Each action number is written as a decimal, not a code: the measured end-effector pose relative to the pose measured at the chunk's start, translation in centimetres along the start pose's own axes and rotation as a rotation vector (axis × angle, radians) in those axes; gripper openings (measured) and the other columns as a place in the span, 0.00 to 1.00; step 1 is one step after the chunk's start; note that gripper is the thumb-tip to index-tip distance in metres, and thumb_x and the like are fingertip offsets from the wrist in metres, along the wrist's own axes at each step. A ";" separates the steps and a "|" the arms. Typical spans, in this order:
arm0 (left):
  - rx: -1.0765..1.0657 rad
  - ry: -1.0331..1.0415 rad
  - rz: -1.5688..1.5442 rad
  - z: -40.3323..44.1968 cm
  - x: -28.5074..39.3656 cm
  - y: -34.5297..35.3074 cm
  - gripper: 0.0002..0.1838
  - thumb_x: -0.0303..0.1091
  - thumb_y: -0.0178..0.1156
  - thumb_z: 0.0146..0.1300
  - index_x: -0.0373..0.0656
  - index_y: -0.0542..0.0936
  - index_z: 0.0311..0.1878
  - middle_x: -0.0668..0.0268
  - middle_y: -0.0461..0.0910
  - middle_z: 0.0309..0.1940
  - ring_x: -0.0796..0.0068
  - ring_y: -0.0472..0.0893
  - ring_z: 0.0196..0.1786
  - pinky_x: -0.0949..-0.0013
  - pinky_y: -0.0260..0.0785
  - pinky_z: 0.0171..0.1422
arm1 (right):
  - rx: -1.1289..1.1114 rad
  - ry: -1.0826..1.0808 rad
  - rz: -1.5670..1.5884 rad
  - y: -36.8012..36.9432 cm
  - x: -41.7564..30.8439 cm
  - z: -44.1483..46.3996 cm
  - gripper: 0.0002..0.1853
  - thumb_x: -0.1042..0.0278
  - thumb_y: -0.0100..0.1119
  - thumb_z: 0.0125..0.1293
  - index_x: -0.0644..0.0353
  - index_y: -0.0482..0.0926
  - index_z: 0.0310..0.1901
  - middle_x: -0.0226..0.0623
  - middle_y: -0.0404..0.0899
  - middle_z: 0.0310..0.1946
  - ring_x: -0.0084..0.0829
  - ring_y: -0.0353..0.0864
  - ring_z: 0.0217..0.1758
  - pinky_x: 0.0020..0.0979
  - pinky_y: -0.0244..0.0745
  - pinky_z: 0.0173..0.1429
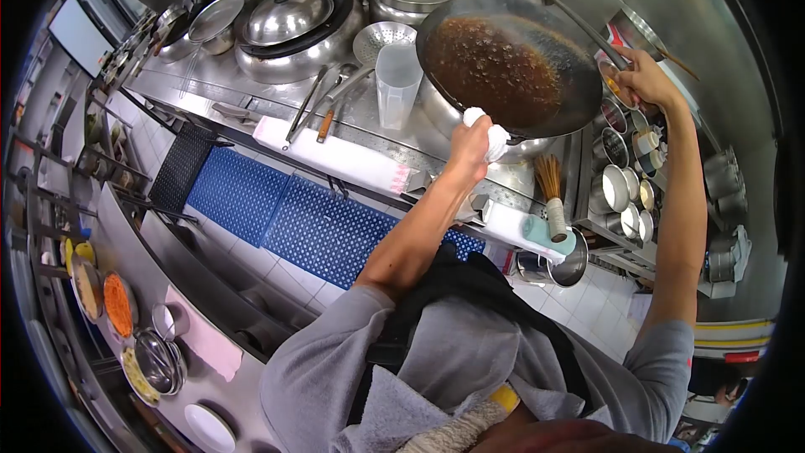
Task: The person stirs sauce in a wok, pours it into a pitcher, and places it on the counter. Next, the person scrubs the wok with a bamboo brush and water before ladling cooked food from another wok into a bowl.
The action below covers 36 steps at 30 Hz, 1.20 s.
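Steel worktop, big pot at the left, clear jug next along. Then the left hand, curled tight round a white cloth at the near rim of the wok, which sits just beyond it with bubbly brown liquid inside. Far right, the right hand is clenched on the ladle, handle slanting up-left to the wok's far edge, arm nearly straight.

We record a grey short-sleeved shirt, black apron, dark straps, and grey towel at the near side.
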<state>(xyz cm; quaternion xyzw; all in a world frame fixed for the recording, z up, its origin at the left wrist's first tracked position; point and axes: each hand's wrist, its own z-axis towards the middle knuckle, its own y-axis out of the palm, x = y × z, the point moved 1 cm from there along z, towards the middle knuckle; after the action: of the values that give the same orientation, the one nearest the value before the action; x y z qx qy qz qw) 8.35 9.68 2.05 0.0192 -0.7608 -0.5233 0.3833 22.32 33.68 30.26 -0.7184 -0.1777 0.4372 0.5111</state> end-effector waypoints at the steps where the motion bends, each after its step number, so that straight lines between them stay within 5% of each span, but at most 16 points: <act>1: -0.006 0.003 -0.002 -0.1 0.2 -0.1 0.06 0.33 0.55 0.71 0.42 0.77 0.39 0.63 0.80 0.27 0.68 0.80 0.23 0.60 0.70 0.23 | -0.008 -0.010 0.003 0.0 0.0 0.1 0.37 0.79 0.60 0.62 0.66 0.66 0.76 0.27 0.73 0.18 0.19 0.69 0.13 0.28 0.64 0.19; 24: -0.026 -0.020 -0.079 -1.7 2.7 -0.4 0.07 0.33 0.55 0.70 0.42 0.77 0.36 0.61 0.81 0.28 0.65 0.81 0.26 0.58 0.72 0.25 | 0.013 0.002 -0.103 -1.0 -6.0 -1.3 0.39 0.80 0.58 0.61 0.68 0.65 0.77 0.30 0.80 0.25 0.17 0.69 0.15 0.25 0.64 0.21; 36: -0.086 -0.034 -0.109 -1.8 3.5 -0.4 0.08 0.32 0.55 0.70 0.42 0.77 0.35 0.63 0.80 0.27 0.68 0.80 0.25 0.61 0.72 0.25 | -0.015 -0.013 -0.056 -1.3 -6.4 -0.6 0.38 0.81 0.57 0.64 0.64 0.64 0.78 0.27 0.74 0.19 0.16 0.64 0.13 0.26 0.61 0.17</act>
<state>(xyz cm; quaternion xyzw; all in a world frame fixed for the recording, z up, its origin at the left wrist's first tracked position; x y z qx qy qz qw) 6.84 6.56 3.99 0.0354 -0.7419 -0.5759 0.3416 19.50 29.33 34.34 -0.7140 -0.2046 0.4261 0.5166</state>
